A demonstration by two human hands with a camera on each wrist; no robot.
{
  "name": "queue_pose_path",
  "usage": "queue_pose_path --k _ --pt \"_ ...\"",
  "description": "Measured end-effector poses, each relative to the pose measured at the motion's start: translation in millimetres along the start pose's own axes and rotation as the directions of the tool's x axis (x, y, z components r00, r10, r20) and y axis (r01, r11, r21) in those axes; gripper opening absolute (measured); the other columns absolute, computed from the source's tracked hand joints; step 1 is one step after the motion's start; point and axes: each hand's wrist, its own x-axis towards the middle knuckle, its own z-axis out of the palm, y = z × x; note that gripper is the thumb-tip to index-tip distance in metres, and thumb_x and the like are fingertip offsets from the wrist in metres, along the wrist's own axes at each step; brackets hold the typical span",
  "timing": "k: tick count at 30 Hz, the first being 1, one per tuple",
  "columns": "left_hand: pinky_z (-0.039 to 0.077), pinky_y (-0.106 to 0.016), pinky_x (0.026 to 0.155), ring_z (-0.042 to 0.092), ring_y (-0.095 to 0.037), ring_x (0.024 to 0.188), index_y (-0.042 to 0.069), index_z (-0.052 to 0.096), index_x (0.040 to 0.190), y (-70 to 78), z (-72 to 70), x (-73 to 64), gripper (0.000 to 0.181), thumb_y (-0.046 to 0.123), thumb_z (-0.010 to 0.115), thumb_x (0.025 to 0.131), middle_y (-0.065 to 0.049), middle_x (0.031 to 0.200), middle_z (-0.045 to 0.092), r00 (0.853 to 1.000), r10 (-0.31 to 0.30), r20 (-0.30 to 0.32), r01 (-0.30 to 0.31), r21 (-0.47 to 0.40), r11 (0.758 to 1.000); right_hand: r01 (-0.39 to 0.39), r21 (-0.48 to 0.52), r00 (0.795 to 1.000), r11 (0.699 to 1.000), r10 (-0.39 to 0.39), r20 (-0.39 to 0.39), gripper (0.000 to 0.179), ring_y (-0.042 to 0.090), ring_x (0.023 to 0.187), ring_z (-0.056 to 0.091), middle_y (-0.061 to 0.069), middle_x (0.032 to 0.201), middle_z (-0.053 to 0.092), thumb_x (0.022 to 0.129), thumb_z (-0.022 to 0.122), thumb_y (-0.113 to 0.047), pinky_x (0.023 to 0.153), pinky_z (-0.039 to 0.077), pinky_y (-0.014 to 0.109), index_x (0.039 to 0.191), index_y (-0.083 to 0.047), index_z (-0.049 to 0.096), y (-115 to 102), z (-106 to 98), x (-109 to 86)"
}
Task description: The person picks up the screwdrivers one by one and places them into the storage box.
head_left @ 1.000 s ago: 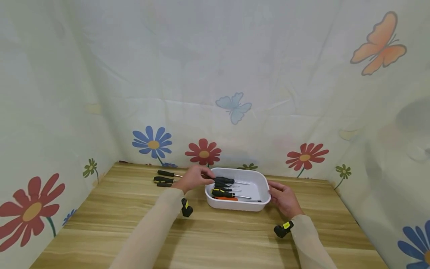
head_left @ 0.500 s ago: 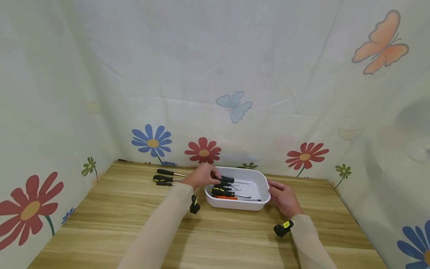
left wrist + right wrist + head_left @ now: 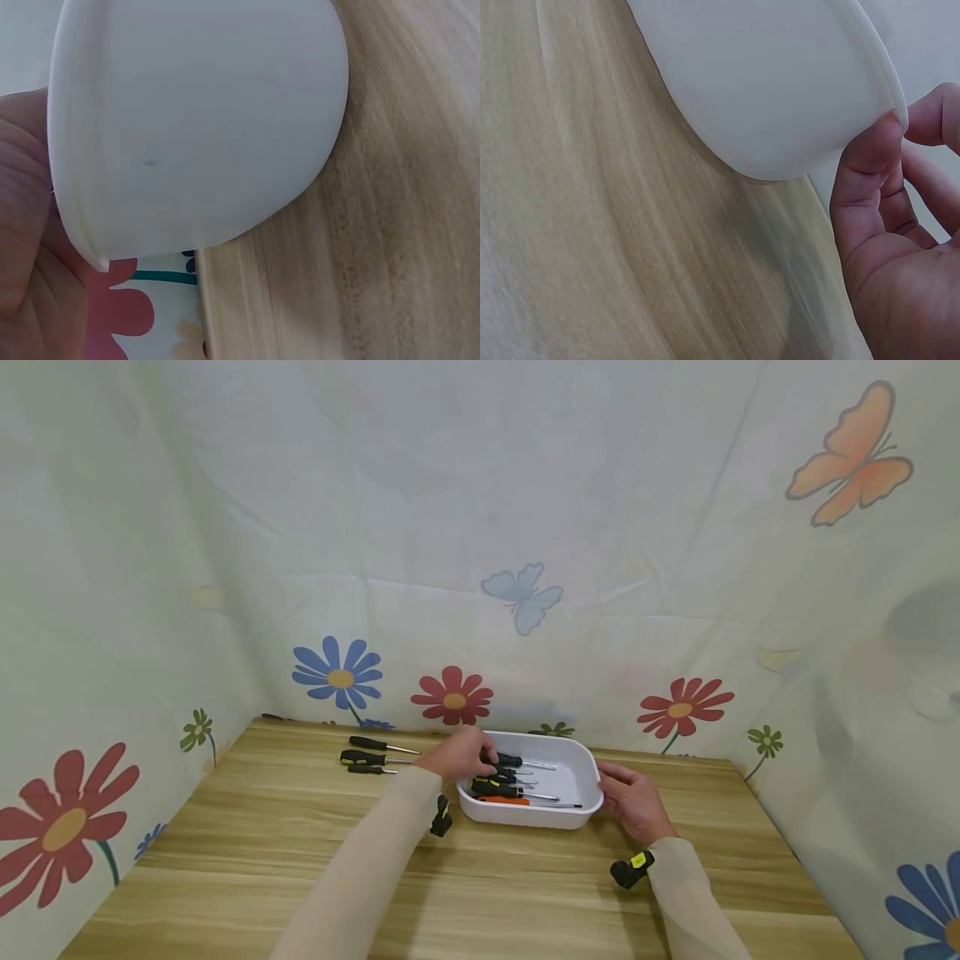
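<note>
Left hand (image 3: 461,753) farther over tray rim (image 3: 536,735)

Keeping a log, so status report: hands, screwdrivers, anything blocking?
Left hand over tray, grip unclear. Right hand pinching rim. Three screwdrivers outside, others inside. Nothing visibly blocking.

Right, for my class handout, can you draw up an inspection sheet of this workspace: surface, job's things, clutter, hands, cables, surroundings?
Surface: wood-grain table.
Job's things: white tray holding several screwdrivers, one orange-handled; three dark-handled screwdrivers on the table, left of the tray.
Clutter: nothing seen.
Hands: left hand over the tray's left end, whether it holds a screwdriver unclear; right hand pinches the tray's right rim.
Cables: nothing seen.
Surroundings: pale cloth printed with flowers and butterflies.
</note>
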Motion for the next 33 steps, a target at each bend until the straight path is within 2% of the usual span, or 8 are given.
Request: queue_pose_path --k 6,12,16,22,25,33 --pt "0.054 -0.025 0.075 0.059 -0.01 0.074 0.018 0.076 0.079 1.5 -1.0 3.9 0.011 0.019 0.083 0.087 0.008 0.078 0.068 0.998 0.046 0.039 -0.049 0.088 0.995 -0.006 -0.009 1.0 1.0 0.005 0.0 0.048 0.019 0.102 0.069 0.017 0.15 0.055 0.103 0.062 -0.014 0.089 0.06 0.03 0.149 -0.006 0.052 -0.1 -0.5 0.7" --pt "0.052 -0.024 0.072 0.057 -0.011 0.071 0.019 0.074 0.073 5.6 -3.2 6.8 0.018 0.019 0.082 0.088 0.007 0.071 0.065 0.995 0.018 0.094 -0.033 0.152 0.988 -0.008 -0.012 1.0 1.0 0.008 0.004 0.047 0.018 0.102 0.068 0.018 0.151 0.054 0.103 0.061 -0.012 0.09 0.06 0.031 0.149 -0.005 0.052 -0.3 0.0 1.7" --pt "0.049 -0.024 0.067 0.054 -0.011 0.066 0.018 0.07 0.067 7.5 -3.9 9.9 0.025 0.02 0.082 0.089 0.006 0.065 0.061 0.992 0.023 0.126 -0.047 0.193 0.98 -0.005 -0.01 1.0 1.0 0.005 0.002 0.047 0.017 0.1 0.068 0.018 0.149 0.056 0.103 0.061 -0.012 0.089 0.06 0.03 0.149 -0.004 0.051 -0.1 0.0 1.5" --pt "0.049 -0.024 0.063 0.054 -0.013 0.064 0.017 0.068 0.066 11.9 -4.6 14.2 0.027 0.02 0.082 0.089 0.003 0.064 0.059 0.983 -0.046 0.179 0.005 0.221 0.975 -0.002 -0.017 1.0 1.0 0.002 -0.004 0.047 0.017 0.095 0.069 0.018 0.147 0.058 0.104 0.061 -0.012 0.087 0.061 0.03 0.149 -0.004 0.052 1.0 0.3 1.8" --pt "0.049 -0.025 0.065 0.055 -0.013 0.064 0.017 0.067 0.066 13.5 -4.6 15.4 0.027 0.021 0.082 0.089 0.003 0.064 0.059 0.98 -0.068 0.187 0.02 0.247 0.969 -0.001 -0.006 1.0 1.0 0.001 0.001 0.047 0.017 0.095 0.069 0.018 0.146 0.058 0.103 0.06 -0.01 0.087 0.061 0.03 0.149 -0.003 0.052 1.5 -0.2 1.9" --pt "0.053 -0.025 0.071 0.059 -0.011 0.068 0.017 0.066 0.071 16.1 -3.7 18.5 0.024 0.023 0.084 0.087 0.005 0.068 0.064 0.98 -0.061 0.189 -0.005 0.33 0.944 -0.008 -0.004 1.0 1.0 0.008 0.01 0.047 0.018 0.099 0.068 0.019 0.15 0.054 0.104 0.059 -0.009 0.086 0.06 0.028 0.149 -0.003 0.05 -0.6 -0.5 0.9"
